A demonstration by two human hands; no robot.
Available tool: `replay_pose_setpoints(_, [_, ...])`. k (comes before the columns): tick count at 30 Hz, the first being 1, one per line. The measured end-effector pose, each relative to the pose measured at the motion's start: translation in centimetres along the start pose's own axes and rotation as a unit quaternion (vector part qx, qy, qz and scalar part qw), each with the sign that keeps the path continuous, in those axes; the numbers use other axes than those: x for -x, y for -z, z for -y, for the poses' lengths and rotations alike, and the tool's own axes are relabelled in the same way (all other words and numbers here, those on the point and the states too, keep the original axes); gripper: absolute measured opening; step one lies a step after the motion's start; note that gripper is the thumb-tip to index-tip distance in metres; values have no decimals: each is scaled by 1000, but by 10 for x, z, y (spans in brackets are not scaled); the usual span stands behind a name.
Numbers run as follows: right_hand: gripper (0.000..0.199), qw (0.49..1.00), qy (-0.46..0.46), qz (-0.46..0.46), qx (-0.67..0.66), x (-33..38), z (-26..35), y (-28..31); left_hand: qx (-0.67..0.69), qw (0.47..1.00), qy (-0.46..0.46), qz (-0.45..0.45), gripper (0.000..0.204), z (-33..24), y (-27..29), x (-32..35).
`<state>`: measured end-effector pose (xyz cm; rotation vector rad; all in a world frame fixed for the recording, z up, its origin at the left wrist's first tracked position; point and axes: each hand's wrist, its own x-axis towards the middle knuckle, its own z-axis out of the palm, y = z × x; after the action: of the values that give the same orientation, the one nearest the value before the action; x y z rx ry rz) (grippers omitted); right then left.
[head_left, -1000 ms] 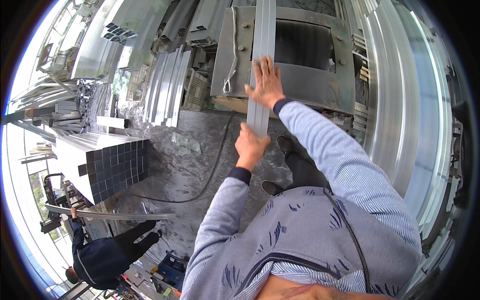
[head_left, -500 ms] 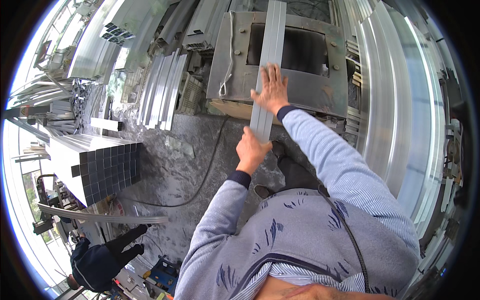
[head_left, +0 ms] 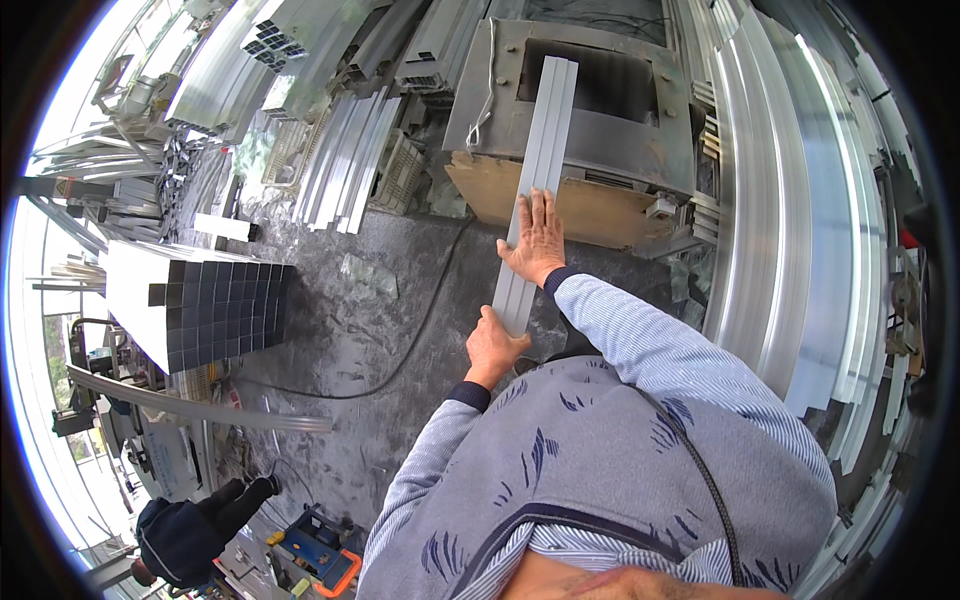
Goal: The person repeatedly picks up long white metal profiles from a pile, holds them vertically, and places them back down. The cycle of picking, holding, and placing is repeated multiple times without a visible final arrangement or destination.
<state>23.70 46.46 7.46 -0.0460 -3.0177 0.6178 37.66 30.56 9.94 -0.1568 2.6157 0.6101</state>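
A long silver ribbed aluminium profile (head_left: 532,155) runs away from my body, its far end over the dark opening of a metal box-shaped machine (head_left: 480,110). My left hand (head_left: 494,347) grips the near end of the profile, thumb on top and the other fingers mostly hidden. Farther along it, my right hand (head_left: 538,240) lies flat on the upper face with fingers stretched out and thumb out at the left edge. Whether the profile's underside touches the machine cannot be made out.
Long profiles (head_left: 760,220) stand along the right. At left are a stack of square tubes (head_left: 225,310) and a bundle of strips (head_left: 345,165). A black cable (head_left: 430,310) crosses the floor. A person in dark clothes (head_left: 180,540) is at lower left, near a blue-orange tool case (head_left: 322,553).
The profile has come toward me, bringing its far end into view over the opening. Both hands have moved nearer my body with it. More of the machine's front side shows.
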Motion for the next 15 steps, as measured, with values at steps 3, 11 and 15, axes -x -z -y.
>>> replay_pose_setpoints(3, [107,1000,2,-5,-10,27,11,-7,-7,1000,0,2,82,19,-1,23])
replay_pose_setpoints(11, [116,996,-24,81,-16,79,38,-4,-14,1000,0,5,81,57,4,75])
replay_pose_setpoints(15, [109,981,-105,14,-163,89,15,-11,9,1000,-20,-8,81,66,12,90])
